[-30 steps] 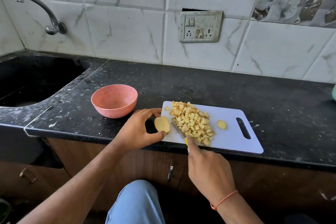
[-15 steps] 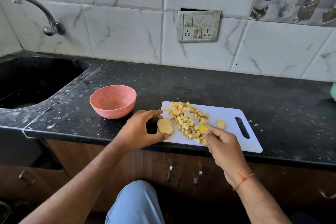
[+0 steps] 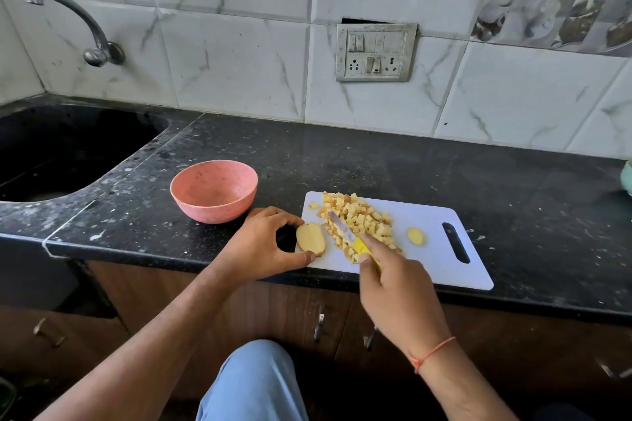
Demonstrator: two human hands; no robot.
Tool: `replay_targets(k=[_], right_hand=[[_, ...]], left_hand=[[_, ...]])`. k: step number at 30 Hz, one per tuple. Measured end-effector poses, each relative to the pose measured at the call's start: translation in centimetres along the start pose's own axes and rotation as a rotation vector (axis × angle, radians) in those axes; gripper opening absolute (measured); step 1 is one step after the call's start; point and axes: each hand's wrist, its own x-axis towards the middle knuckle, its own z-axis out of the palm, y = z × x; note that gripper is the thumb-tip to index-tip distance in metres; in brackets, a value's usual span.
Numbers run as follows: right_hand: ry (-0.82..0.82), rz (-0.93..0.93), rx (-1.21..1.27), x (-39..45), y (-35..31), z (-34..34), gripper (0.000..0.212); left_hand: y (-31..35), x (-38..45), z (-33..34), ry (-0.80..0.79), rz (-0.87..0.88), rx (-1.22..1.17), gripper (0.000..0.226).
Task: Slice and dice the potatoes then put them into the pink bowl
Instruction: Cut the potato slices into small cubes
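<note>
Potato slice (image 3: 310, 238) is lying at the left edge of the white cutting board (image 3: 434, 260), its long axis running from near edge to far edge; the left hand (image 3: 260, 246) is pinching it between thumb and fingers. The right hand (image 3: 396, 294) is gripping a yellow-handled knife (image 3: 345, 232), blade pointing far-left into the diced potato pile (image 3: 359, 219). The pink bowl (image 3: 214, 191) is sitting left of the board.

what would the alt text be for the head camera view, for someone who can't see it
A person's right hand holds a yellow-handled knife over a pile of diced potato on a white cutting board, while the left hand pinches a potato half at the board's left edge. An empty pink bowl sits to the left on the black countertop.
</note>
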Motion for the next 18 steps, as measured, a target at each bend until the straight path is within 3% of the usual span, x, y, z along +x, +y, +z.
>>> replay_targets(k=[7, 18], right_hand=[[-0.059, -0.146, -0.334, 0.8, -2.2, 2.1, 0.05], [-0.158, -0.156, -0.563, 1.7, -4.1, 3.3, 0.065]], left_hand=[[0.0, 0.1, 0.5, 0.058, -0.004, -0.016, 0.074], [0.2, 0.3, 0.6, 0.058, -0.043, -0.032, 0.072]])
